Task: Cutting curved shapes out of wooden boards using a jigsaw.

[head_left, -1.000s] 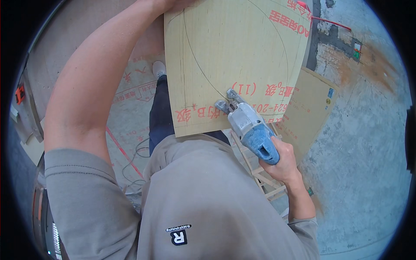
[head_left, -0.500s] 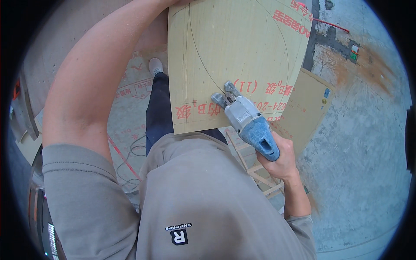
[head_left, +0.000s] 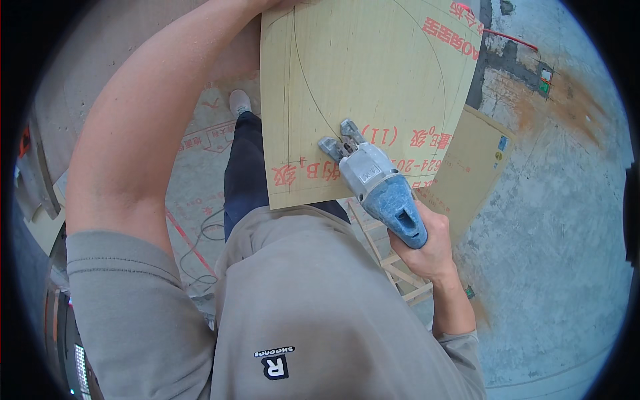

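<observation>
In front of me is a pale plywood board with red print and a long curved pencil line. Its near edge lies by my waist. A jigsaw with a grey metal head and blue body rests on the board near its lower right, its forked shoe at the lower part of the curve. My right hand is wrapped round the handle of the jigsaw. At the top edge of the view, a sliver of my left hand shows by the board's far side; its fingers are hidden.
Another tan sheet lies to the right, beyond the board. A wooden ladder-like frame stands below the jigsaw. A cable winds over the floor at left, near my white shoe. Bare concrete spreads at right.
The jigsaw has shifted slightly to the left and its shoe a little farther up the board, with my right hand moving along. The board has slid very slightly right and nearer me.
</observation>
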Tool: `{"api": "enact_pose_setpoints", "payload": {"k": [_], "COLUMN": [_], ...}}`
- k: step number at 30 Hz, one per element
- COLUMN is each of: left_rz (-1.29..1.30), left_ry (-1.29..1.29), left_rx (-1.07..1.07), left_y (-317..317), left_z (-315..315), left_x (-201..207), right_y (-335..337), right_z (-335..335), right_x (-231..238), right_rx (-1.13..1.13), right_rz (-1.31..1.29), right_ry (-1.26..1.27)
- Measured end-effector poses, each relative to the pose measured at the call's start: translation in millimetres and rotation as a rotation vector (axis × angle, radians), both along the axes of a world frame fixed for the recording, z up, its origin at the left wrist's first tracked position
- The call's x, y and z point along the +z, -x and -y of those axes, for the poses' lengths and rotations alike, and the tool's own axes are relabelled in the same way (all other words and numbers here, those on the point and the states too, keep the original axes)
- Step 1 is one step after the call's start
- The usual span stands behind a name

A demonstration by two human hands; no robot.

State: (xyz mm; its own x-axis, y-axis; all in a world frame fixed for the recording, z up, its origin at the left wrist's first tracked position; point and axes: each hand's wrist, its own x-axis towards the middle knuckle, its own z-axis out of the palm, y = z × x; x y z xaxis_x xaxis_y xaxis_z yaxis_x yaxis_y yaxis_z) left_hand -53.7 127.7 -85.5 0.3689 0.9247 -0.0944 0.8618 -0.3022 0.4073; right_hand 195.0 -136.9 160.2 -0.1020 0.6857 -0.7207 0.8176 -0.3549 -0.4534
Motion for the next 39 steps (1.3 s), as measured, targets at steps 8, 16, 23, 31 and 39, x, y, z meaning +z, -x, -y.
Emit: {"api": "enact_pose_setpoints", "payload": {"k": [8, 16, 23, 31, 39], "left_rz": [0.023, 0.031, -0.030, 0.145, -0.012], "left_ry": [0.003, -0.008, -0.029, -0.139, 0.002], "left_rx": [0.001, 0.010, -0.011, 0.016, -0.013], "left_y": [3, 1, -2, 4, -3], "left_z": [-1, 1, 2, 1, 4], "left_x": [-1, 2, 11, -20, 19], "right_y": [10, 10, 12, 17, 16], "right_z": [-3, -1, -3, -5, -6], "right_x": [1, 1, 0, -1, -3], "right_rx": [-0.062, -0.064, -0.055, -0.061, -0.072], "right_rz": [-0.011, -0.005, -0.003, -0.018, -0.013], "right_ry": [0.007, 0.012, -0.003, -0.011, -0.029]}}
